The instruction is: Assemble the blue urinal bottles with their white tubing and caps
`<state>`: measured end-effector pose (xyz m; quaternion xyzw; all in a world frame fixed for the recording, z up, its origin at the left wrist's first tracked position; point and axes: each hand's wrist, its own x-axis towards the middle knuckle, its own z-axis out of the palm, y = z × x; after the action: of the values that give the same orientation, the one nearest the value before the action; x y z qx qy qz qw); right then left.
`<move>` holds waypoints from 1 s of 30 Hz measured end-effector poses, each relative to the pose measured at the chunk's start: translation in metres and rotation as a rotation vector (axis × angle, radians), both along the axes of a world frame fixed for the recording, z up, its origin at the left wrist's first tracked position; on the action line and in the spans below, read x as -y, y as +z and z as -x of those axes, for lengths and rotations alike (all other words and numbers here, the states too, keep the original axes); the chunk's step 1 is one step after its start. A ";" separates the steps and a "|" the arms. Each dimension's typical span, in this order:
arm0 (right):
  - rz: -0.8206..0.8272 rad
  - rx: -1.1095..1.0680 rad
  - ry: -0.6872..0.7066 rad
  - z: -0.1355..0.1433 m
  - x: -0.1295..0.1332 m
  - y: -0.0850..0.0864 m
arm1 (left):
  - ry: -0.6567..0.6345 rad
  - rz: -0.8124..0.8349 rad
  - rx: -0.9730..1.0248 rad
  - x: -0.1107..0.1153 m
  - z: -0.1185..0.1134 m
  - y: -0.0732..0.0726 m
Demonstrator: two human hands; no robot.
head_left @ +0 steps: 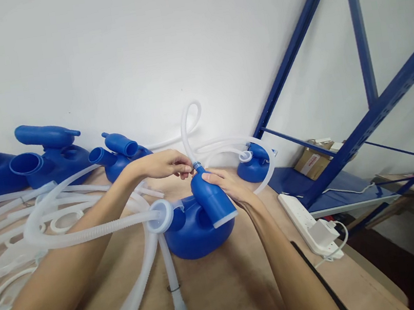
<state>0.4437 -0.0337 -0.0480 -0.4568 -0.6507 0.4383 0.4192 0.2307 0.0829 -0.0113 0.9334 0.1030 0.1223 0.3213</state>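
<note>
My right hand point(227, 183) is wrapped round a blue bottle-shaped plastic cup point(214, 200), tilted, its wide pale-rimmed end toward me. A translucent hose point(184, 137) loops up from the cup's narrow neck. At that joint sits a small metal hose clamp point(196, 165), and my left hand point(169, 164) pinches it between thumb and fingers; the fingertips partly hide it. Under the cup rests a blue plastic urinal jug point(192, 240) on the table. A white cap point(160, 216) with a second, ribbed hose point(97, 231) covers its mouth.
Several blue jugs point(56, 162) stand along the wall at left, with loose hoses and white caps point(13, 290) before them. Another jug point(253, 166) is at back right. A power strip point(306, 223) lies near the right edge, beside a blue metal rack point(326, 116).
</note>
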 end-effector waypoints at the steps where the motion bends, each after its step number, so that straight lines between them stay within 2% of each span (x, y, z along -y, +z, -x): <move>1: 0.006 -0.008 -0.005 0.000 0.000 0.000 | -0.001 -0.009 0.011 0.000 -0.001 0.000; 8: 0.051 -0.057 -0.031 0.002 0.002 -0.004 | 0.054 -0.054 0.040 0.003 -0.001 0.001; 13: 0.034 -0.018 -0.024 -0.009 0.001 -0.016 | 0.088 -0.071 0.005 0.000 0.006 0.002; 19: 0.055 0.203 0.289 -0.056 -0.002 -0.027 | 0.087 0.044 0.049 -0.008 0.007 -0.008; 22: 0.121 0.276 0.371 -0.065 -0.002 -0.026 | 0.082 0.090 0.063 -0.011 0.002 -0.015; 26: 0.093 0.388 0.264 -0.054 -0.002 -0.026 | 0.105 0.100 0.081 -0.013 -0.009 -0.026; 30: -0.011 0.323 0.151 -0.037 -0.006 -0.034 | 0.162 0.063 0.115 -0.013 -0.015 -0.035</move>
<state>0.4811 -0.0273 -0.0822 -0.4688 -0.7445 0.3859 0.2776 0.2461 0.0963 -0.0462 0.9028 0.1634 0.1979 0.3451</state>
